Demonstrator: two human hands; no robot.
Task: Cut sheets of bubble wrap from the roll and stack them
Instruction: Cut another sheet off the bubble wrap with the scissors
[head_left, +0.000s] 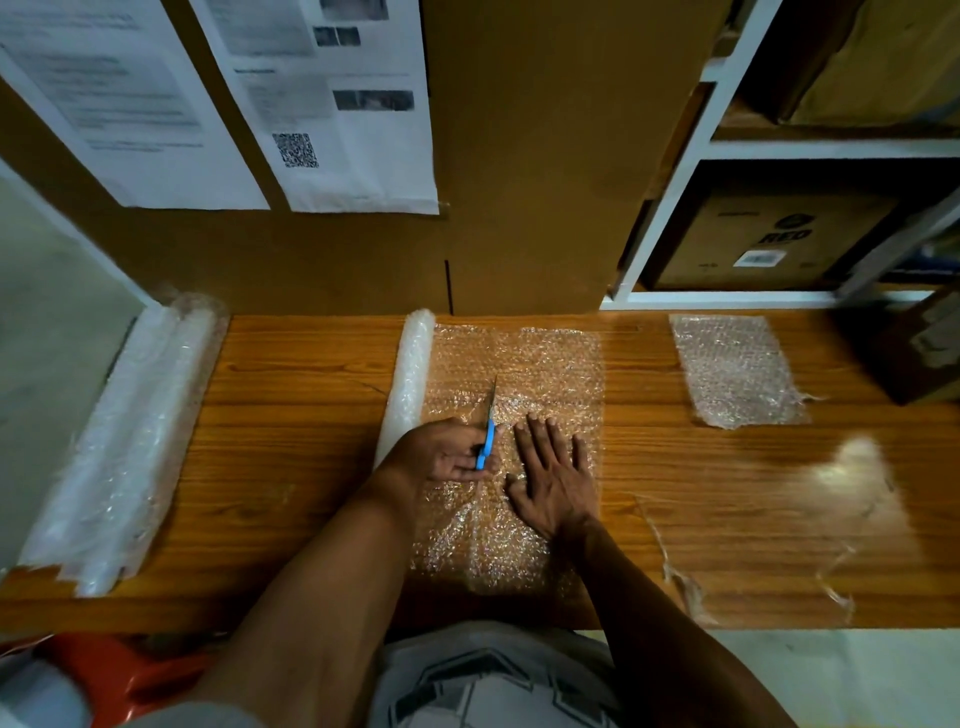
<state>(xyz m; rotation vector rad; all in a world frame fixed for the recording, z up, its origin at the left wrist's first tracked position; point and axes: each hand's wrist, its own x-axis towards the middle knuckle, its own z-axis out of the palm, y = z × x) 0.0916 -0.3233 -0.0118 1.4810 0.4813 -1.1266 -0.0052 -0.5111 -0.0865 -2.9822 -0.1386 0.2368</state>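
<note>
I've got the wooden table (291, 395) wide in view, the bubble wrap roll (408, 382) lying mid-table with its unrolled sheet (545, 364) spread rightward. One cut stack (737, 369) already sits far right, so I judge plenty remains. My right hand (553, 475) lies flat, fingers spread, pressing the sheet. My left hand (441, 452) curls around the blue scissors (487, 441), blades pointing away, mid-cut.
</note>
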